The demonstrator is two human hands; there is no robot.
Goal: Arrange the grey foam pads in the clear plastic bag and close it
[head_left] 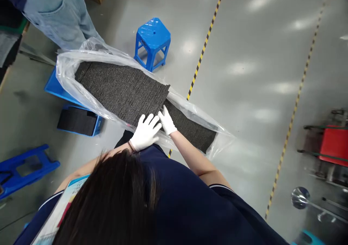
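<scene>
A long clear plastic bag (pixel 66 69) lies open in front of me, lined with rows of dark grey, rough-textured strips (pixel 122 89). My left hand (pixel 145 132), in a white glove, lies with fingers spread at the near edge of the larger stack. Beside it my right hand (pixel 166 121), also gloved in white, has its fingers extended at the end of that stack. A lower layer of dark strips (pixel 190 125) continues right of the step. The right fingertips are slightly blurred, and nothing gripped shows in either hand.
A blue stool (pixel 154 34) stands beyond the bag. Below the bag's left part are a blue bin (pixel 77 121) holding dark material and another blue surface (pixel 58 87). A person in jeans (pixel 59 16) stands upper left. At right is a red cart (pixel 334 145).
</scene>
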